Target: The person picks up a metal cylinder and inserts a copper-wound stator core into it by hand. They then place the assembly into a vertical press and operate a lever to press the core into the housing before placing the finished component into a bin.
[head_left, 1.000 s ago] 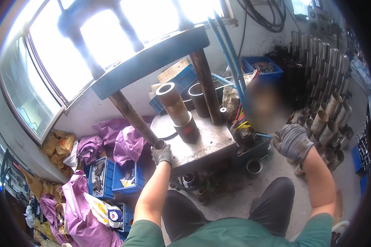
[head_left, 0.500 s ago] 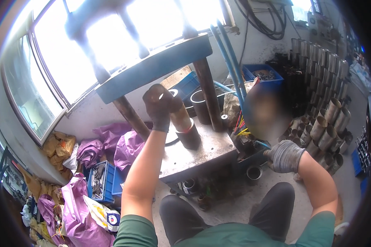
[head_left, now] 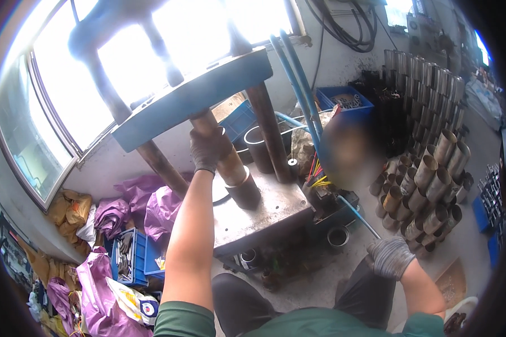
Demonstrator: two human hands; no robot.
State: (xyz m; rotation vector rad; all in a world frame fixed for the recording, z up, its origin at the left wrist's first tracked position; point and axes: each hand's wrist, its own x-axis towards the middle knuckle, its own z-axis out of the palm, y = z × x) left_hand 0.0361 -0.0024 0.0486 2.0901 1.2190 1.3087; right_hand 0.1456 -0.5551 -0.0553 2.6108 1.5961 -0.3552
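A hydraulic press stands before me, with a blue crossbeam (head_left: 199,92) above a worn steel bed (head_left: 253,220). On the bed a dark cylindrical die (head_left: 245,192) carries an upright metal tube (head_left: 230,167). My left hand (head_left: 206,149), in a dark dirty glove, is wrapped round the tube's upper part. Just above that glove, a brown metal column (head_left: 204,121) comes down from under the crossbeam; my fingers hide whether it touches the tube. My right hand (head_left: 389,258), in a grey knitted glove, is closed on the end of a thin blue lever (head_left: 360,218).
Many metal tubes (head_left: 427,196) stand stacked on the right. A blue crate (head_left: 346,100) of rings lies behind. On the left are purple bags (head_left: 111,214) and a blue bin (head_left: 130,264) of metal parts. Steel posts (head_left: 271,132) flank the bed. A blurred patch covers something by the coloured wires (head_left: 320,178).
My left hand has slid lower on the tube, and the brown column now shows above it. My right hand has moved down, with more of the blue lever visible. The view has shifted slightly.
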